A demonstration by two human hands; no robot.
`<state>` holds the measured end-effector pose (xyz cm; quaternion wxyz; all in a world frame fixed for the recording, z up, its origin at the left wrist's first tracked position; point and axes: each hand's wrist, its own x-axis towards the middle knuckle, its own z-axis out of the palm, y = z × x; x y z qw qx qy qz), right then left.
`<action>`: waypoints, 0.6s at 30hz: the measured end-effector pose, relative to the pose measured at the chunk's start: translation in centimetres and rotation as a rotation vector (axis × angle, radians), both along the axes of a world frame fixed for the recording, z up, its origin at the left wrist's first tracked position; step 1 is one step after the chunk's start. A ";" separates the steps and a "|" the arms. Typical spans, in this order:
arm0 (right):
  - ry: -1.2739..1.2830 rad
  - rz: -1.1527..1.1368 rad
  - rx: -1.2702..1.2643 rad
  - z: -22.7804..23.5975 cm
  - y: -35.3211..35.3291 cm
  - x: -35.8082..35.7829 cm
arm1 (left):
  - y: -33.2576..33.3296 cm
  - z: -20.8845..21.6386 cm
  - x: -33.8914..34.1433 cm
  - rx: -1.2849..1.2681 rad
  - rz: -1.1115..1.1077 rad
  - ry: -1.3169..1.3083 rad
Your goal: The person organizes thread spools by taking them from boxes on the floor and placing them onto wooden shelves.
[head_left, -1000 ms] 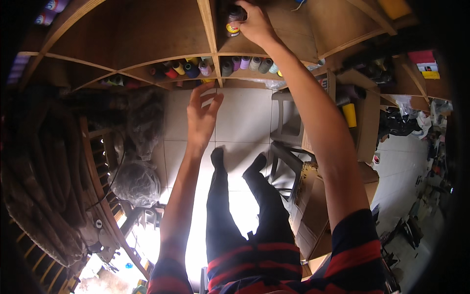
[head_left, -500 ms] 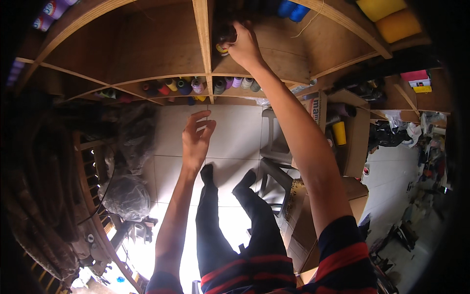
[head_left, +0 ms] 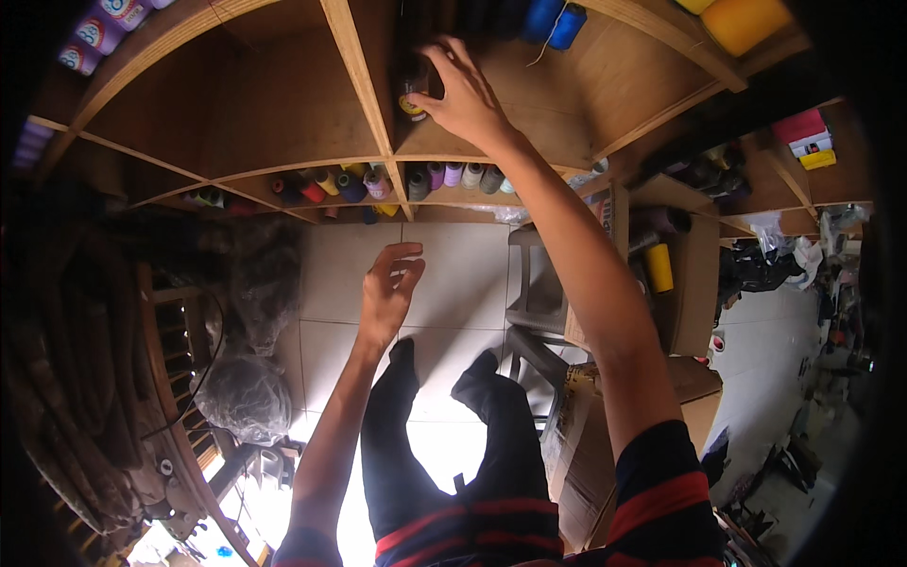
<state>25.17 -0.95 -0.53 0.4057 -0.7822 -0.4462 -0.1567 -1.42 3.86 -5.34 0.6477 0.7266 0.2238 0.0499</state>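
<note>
My right hand is raised into a wooden shelf compartment, its fingers apart and somewhat blurred. Beside its thumb stands a dark thread cone with a yellowish label low on it; the cone's upper part fades into shadow. Whether the thumb touches the cone I cannot tell. Further right in that compartment are blue thread spools with a loose thread end hanging down. My left hand hovers over the tiled floor with nothing in it, its fingers loosely bent and apart.
Lower shelf compartments hold several coloured thread cones. Purple cones stand at upper left, yellow-orange ones at upper right. Cardboard boxes and a grey plastic stool are at my right; a plastic bag lies at left.
My right hand has loosened its fingers from the dark cone and spread them, shifting slightly. My left hand has dropped a little lower in view, and the whole view has shifted slightly.
</note>
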 end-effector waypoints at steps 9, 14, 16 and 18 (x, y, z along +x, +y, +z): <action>-0.134 0.114 -0.221 1.4 -0.7 2.6 | -0.4 0.4 -0.2 -0.009 -0.006 0.024; -0.081 0.135 -0.310 2.4 0.1 4.1 | 0.1 -0.5 -1.3 -0.046 0.017 0.000; -0.035 0.074 -0.267 2.5 0.9 5.7 | 0.3 -0.6 -1.5 -0.052 0.026 0.011; -0.058 0.063 -0.277 3.1 1.3 7.1 | 0.4 -0.6 -1.7 -0.051 0.031 0.015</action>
